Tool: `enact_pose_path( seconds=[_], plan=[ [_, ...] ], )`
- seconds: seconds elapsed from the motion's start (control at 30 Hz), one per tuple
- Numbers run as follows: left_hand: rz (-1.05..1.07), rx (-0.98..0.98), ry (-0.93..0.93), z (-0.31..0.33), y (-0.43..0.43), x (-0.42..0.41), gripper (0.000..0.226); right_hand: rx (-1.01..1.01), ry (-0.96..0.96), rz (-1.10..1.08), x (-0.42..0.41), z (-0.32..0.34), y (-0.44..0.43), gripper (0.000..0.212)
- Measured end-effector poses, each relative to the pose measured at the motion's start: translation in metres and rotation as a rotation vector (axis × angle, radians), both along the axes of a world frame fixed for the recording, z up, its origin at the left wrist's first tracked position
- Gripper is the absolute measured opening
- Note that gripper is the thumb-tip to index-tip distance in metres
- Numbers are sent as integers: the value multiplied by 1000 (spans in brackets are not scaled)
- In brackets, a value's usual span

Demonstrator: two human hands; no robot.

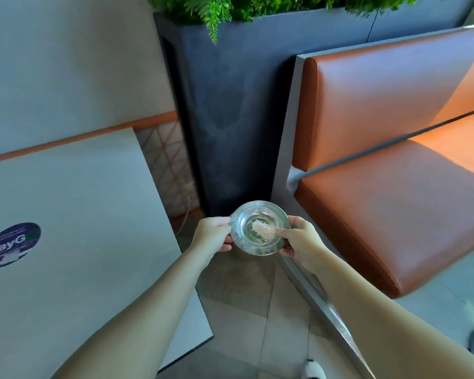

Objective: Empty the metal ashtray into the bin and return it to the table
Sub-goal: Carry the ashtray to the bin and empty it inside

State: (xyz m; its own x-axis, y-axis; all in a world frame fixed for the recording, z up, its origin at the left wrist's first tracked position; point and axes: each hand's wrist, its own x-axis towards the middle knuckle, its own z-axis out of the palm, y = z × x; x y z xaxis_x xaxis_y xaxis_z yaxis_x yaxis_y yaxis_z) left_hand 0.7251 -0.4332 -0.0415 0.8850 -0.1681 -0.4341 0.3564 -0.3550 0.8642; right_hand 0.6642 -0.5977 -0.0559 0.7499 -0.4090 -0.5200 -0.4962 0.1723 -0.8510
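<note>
A round metal ashtray [257, 218] with a pale clump of ash in its bowl is held level over the floor, in the gap between the table and the bench. My left hand [212, 235] grips its left rim. My right hand [301, 239] grips its right rim, with the thumb over the edge. The grey table [74, 214] lies to the left, with a round dark sticker on it. No bin is in view.
A tall dark planter [230, 119] with green ferns stands straight ahead. An orange padded bench [389, 165] fills the right side. Tiled floor [238, 305] shows below the ashtray. A white cable [188, 209] runs down by the planter's foot.
</note>
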Motion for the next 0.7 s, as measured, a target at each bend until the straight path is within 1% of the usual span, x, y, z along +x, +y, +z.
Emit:
enact_pose_path(
  seconds=[0.17, 0.4, 0.53, 0.7],
  plan=[
    [132, 60, -2, -16, -38, 24, 35, 52, 10, 124, 44, -15, -47, 22],
    [232, 148, 14, -56, -90, 53, 37, 104, 73, 180, 92, -62, -104, 21],
    [240, 214, 27, -82, -100, 68, 39, 109, 127, 167, 113, -101, -125, 21],
    [155, 343, 27, -120, -107, 97, 40, 59, 203, 158, 131, -156, -144, 21]
  ],
)
